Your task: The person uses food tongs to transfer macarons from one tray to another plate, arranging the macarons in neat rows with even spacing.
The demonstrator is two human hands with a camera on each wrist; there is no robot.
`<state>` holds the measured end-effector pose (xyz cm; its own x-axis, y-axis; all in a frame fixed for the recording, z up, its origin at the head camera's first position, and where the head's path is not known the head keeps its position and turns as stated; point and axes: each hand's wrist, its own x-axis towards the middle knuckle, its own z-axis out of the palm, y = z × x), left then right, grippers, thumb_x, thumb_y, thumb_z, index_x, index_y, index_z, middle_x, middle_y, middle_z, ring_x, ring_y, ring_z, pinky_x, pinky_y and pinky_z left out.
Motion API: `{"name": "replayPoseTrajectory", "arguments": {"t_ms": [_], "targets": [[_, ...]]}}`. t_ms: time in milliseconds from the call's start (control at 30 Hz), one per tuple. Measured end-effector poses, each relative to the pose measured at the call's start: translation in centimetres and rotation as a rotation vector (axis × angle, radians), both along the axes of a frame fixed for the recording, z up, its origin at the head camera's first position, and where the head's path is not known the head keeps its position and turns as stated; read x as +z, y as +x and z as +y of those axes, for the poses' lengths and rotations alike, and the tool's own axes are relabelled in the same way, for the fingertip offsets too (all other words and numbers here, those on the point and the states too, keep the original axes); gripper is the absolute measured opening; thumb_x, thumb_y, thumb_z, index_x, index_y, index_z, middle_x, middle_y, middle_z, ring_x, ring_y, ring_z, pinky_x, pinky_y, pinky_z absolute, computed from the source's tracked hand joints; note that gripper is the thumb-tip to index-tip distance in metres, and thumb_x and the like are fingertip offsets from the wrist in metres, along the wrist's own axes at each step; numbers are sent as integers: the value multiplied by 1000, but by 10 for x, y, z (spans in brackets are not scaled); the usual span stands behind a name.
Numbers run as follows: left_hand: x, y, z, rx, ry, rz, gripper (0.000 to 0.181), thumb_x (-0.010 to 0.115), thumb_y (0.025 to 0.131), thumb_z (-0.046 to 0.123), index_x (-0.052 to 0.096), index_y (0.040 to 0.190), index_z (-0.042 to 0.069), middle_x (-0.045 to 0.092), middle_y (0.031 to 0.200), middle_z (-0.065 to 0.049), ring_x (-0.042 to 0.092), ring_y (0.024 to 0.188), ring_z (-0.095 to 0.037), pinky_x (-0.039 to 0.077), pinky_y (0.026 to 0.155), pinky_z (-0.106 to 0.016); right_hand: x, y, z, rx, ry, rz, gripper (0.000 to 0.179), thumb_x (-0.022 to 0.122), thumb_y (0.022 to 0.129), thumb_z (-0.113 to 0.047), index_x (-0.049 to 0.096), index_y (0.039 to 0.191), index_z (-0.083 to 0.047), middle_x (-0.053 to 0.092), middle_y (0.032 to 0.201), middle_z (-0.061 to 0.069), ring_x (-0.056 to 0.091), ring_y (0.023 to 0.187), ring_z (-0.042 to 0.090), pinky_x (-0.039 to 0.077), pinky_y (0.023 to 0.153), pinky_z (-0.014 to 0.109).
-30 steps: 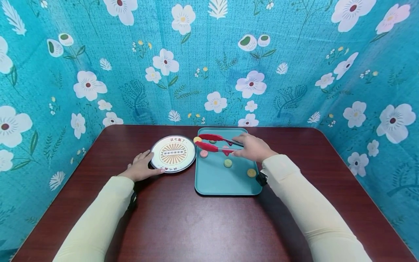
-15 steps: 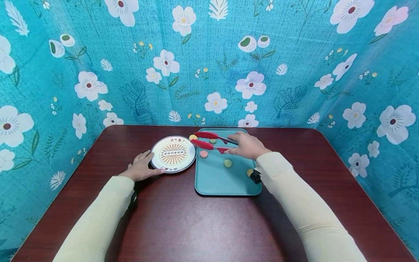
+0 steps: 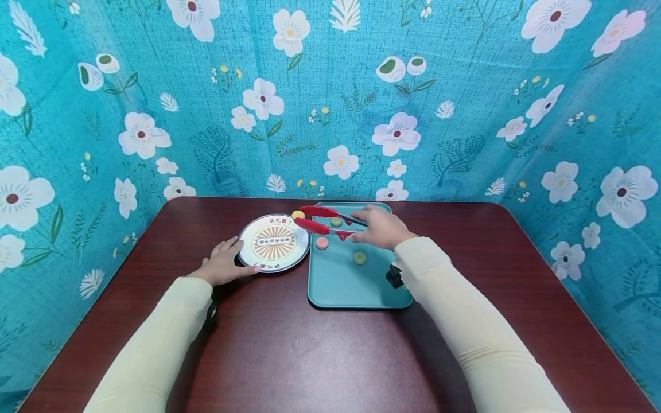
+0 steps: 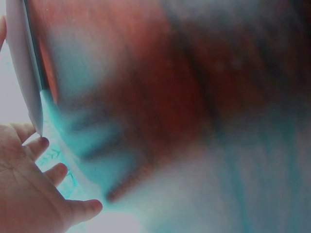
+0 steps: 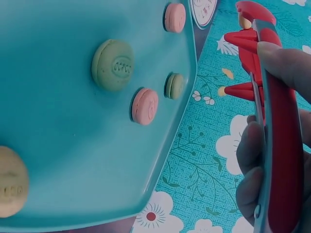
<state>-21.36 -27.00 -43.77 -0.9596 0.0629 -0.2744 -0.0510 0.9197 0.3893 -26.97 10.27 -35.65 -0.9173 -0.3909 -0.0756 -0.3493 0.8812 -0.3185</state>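
Observation:
My left hand (image 3: 224, 265) rests at the left rim of a white plate (image 3: 291, 258), thumb along the near edge and fingers spread. In the left wrist view, the fingers (image 4: 80, 211) stretch out loosely beside the plate's edge. My right hand (image 3: 384, 228) grips red-tipped tongs (image 3: 313, 227) around their handles. Between the tong tips is a yellow macaron (image 3: 298, 214), above the plate's upper right rim. Under the tongs lies a teal tray (image 3: 356, 292). On it the right wrist view shows green macarons (image 5: 112, 65), pink macarons (image 5: 145, 106) and a beige macaron (image 5: 9, 182).
The plate stands on the brown table (image 3: 310, 355), close to the tray's left side. Behind the table and at both sides hangs a blue floral cloth (image 3: 310, 115). The right sleeve (image 3: 454, 304) passes over the tray's right edge.
My right hand has moved left with the tongs, carrying the yellow macaron from the tray's left edge to over the plate's rim. My left hand stays in place.

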Motion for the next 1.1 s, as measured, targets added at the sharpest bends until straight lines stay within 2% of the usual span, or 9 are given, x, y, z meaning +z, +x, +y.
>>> {"name": "replayPoseTrajectory", "arguments": {"t_ms": [233, 367, 600, 833, 1100], "targets": [[0, -1, 1, 5, -3, -8, 112, 61, 77, 71, 18, 153, 0, 11, 157, -26, 5, 141, -49, 12, 102, -77, -1, -1, -6, 8, -2, -5, 71, 76, 81, -40, 50, 142, -15, 48, 142, 13, 50, 124, 30, 51, 91, 48], [0, -1, 0, 11, -3, -10, 113, 61, 77, 72, 18, 153, 1, 11, 157, -26, 5, 141, -49, 12, 102, -76, -2, -2, -10, 7, -1, -2, 70, 76, 81, -41, 50, 142, -17, 49, 141, 12, 53, 119, 28, 52, 89, 46], [0, -1, 0, 6, 8, -5, 115, 62, 75, 73, 18, 153, 1, 11, 157, -26, 4, 141, -49, 11, 102, -77, -2, -3, -17, 16, -13, 1, 69, 73, 84, -42, 49, 143, -16, 45, 144, 13, 56, 115, 27, 50, 92, 45], [0, 0, 0, 5, 19, -5, 115, 61, 75, 74, 17, 153, 2, 11, 157, -26, 4, 141, -49, 11, 102, -77, -2, -2, -27, 19, -19, 5, 67, 73, 85, -41, 50, 143, -17, 52, 132, 10, 58, 101, 23, 52, 85, 41], [0, 0, 0, 10, 21, -3, 114, 61, 75, 74, 18, 153, 2, 11, 157, -25, 4, 141, -49, 11, 102, -77, -3, 0, -34, 27, 9, 9, 66, 73, 85, -41, 50, 143, -18, 52, 136, 8, 58, 109, 24, 51, 90, 42]]}}
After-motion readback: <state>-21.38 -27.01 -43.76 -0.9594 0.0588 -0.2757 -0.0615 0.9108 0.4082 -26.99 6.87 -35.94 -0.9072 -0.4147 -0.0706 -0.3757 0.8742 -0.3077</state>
